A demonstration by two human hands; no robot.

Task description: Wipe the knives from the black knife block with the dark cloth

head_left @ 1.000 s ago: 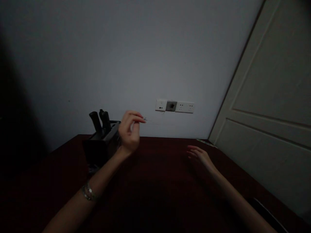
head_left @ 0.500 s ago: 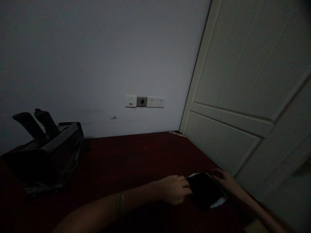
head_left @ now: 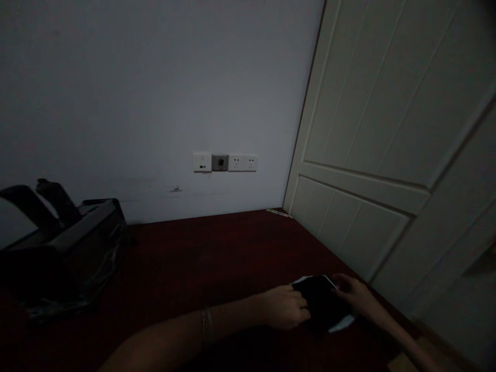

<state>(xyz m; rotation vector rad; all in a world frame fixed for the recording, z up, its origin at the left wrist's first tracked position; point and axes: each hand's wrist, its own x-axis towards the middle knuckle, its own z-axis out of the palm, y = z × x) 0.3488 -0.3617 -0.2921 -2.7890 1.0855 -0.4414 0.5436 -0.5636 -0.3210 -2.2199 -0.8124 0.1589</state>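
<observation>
A black, flat item with pale edges (head_left: 323, 305) lies on the dark red tabletop at the lower right; the dim light hides what kind of thing it is. My left hand (head_left: 284, 307), a bracelet at its wrist, has curled fingers closed on the item's left side. At the far right corner, my right hand (head_left: 352, 293) pinches the edge between thumb and fingers. White strips show along the item's top edge and its lower right corner.
On the left of the tabletop (head_left: 217, 243) stands a black box-shaped device (head_left: 73, 248) with two upright flaps, with clear plastic around its base. Behind is a pale wall with a row of sockets (head_left: 225, 163). A white panelled door (head_left: 360, 196) borders the right side.
The view has turned slightly to the right. My right hand has shifted a little along the black item's far right edge; my left hand stays at its left side.
</observation>
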